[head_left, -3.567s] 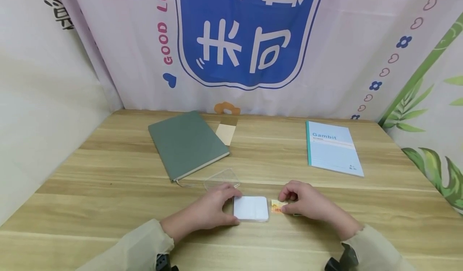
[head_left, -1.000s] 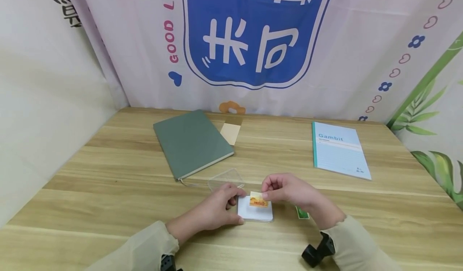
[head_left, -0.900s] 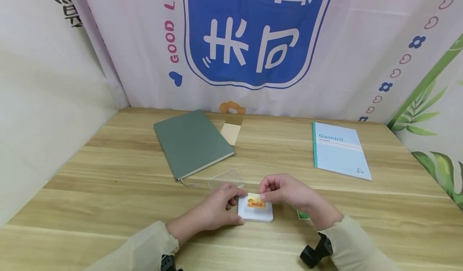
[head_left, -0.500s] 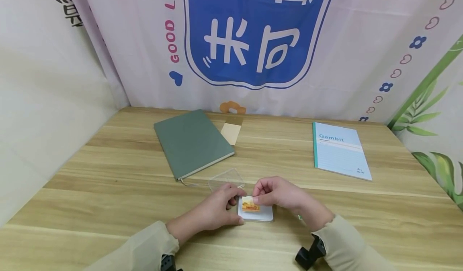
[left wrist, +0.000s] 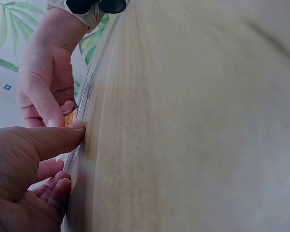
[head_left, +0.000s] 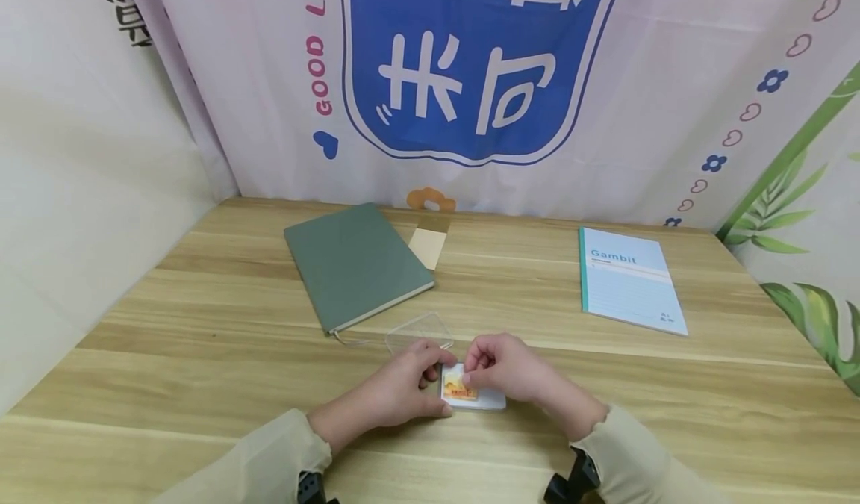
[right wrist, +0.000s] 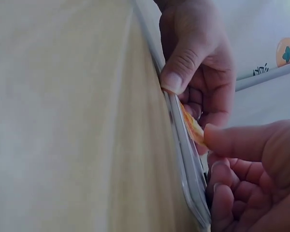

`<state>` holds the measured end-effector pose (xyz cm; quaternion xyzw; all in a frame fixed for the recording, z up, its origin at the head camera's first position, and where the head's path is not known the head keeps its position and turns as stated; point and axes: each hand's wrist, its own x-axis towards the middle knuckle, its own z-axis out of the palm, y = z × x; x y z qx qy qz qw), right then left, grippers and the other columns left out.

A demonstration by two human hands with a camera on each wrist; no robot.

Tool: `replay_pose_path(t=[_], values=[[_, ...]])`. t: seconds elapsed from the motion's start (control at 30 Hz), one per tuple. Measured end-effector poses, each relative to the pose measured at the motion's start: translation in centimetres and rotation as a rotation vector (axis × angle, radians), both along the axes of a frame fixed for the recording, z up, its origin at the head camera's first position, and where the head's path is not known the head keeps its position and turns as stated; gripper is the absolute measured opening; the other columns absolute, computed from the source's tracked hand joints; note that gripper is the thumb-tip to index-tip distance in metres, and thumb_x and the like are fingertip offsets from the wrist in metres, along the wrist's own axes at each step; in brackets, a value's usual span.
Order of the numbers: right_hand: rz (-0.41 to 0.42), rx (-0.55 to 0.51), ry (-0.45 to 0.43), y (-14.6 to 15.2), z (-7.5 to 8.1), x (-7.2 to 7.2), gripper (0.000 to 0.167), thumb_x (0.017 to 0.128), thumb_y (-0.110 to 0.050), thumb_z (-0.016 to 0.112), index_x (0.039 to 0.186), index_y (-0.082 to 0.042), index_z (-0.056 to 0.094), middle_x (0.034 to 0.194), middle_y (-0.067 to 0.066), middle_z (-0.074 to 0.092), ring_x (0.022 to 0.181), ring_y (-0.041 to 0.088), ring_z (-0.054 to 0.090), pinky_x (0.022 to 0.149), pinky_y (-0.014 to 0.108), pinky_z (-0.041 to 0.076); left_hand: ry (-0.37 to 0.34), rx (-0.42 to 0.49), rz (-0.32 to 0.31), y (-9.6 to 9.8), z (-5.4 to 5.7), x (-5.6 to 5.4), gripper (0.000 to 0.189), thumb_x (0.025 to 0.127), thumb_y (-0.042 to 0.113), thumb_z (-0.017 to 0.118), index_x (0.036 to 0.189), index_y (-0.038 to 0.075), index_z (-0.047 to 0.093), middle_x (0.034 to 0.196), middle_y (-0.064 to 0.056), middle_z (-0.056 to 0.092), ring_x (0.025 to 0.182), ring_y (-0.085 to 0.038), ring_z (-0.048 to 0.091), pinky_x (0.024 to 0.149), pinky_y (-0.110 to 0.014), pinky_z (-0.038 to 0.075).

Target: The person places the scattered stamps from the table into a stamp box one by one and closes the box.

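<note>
A flat clear plastic case (right wrist: 189, 176) lies on the table with white, round-cornered cards (head_left: 493, 399) in it. My left hand (head_left: 404, 386) grips the case at its left end, thumb at the near corner and index finger at the far one. Over the left part of the white surface is a small yellow-orange picture slip (head_left: 460, 388). My right hand (head_left: 512, 369) pinches the slip's right side between thumb and index finger. In the right wrist view the slip (right wrist: 192, 124) stands slightly tilted off the white surface. Behind my left hand lies a clear lid (head_left: 422, 329).
A dark green notebook (head_left: 359, 265) with a ribbon lies at the back left, a cream-coloured piece (head_left: 428, 247) beside it. At the back right is a light blue notebook (head_left: 633, 280) marked Gambit. A printed cloth (head_left: 262, 78) hangs behind the wooden table (head_left: 168, 369).
My right hand has picked the slip up from the table right of the case and carried it left, lowering it over the white cards. A green slip seen earlier is now hidden. My left hand stays put.
</note>
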<state>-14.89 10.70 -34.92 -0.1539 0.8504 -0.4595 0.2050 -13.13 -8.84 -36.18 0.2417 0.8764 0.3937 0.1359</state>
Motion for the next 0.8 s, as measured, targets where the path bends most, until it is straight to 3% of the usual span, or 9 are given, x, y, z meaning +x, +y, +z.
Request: replay_pose_path(t=[0.23, 0.5, 0.63, 0.8], values=[[-0.002, 0.094, 0.138, -0.44, -0.40, 0.17, 0.014, 0.078, -0.008, 0.071, 0.073, -0.009, 0.058, 0.067, -0.002, 0.052, 0.064, 0.013, 0.047, 0.056, 0.022, 0.037, -0.001, 0.010, -0.003, 0.01, 0.03, -0.08, 0.049, 0.070, 0.012, 0.080, 0.112, 0.003, 0.058, 0.096, -0.003, 0.045, 0.083, -0.016, 0.043, 0.069, -0.025, 0.040], [-0.044, 0.174, 0.220, -0.86, -0.23, 0.40, 0.017, 0.075, -0.010, 0.074, 0.071, -0.011, 0.057, 0.066, -0.003, 0.052, 0.063, 0.012, 0.048, 0.054, 0.022, 0.038, 0.005, 0.014, -0.001, 0.00, 0.01, -0.11, 0.049, 0.069, 0.012, 0.080, 0.112, 0.003, 0.058, 0.097, -0.003, 0.046, 0.084, -0.015, 0.044, 0.070, -0.024, 0.040], [-0.064, 0.200, 0.225, -0.92, -0.07, 0.38, 0.019, 0.074, -0.013, 0.076, 0.072, -0.012, 0.057, 0.066, -0.003, 0.052, 0.062, 0.012, 0.047, 0.053, 0.023, 0.038, 0.006, 0.016, 0.002, 0.02, 0.04, -0.11, 0.048, 0.069, 0.012, 0.080, 0.111, 0.004, 0.058, 0.097, -0.003, 0.046, 0.084, -0.015, 0.044, 0.070, -0.024, 0.040], [-0.097, 0.147, 0.171, -0.55, 0.23, 0.34, 0.018, 0.073, -0.014, 0.076, 0.074, -0.010, 0.059, 0.067, -0.001, 0.052, 0.063, 0.013, 0.047, 0.054, 0.023, 0.037, -0.001, 0.016, 0.002, 0.06, 0.00, -0.06, 0.048, 0.069, 0.012, 0.080, 0.111, 0.004, 0.058, 0.098, -0.003, 0.046, 0.084, -0.015, 0.044, 0.070, -0.024, 0.041]])
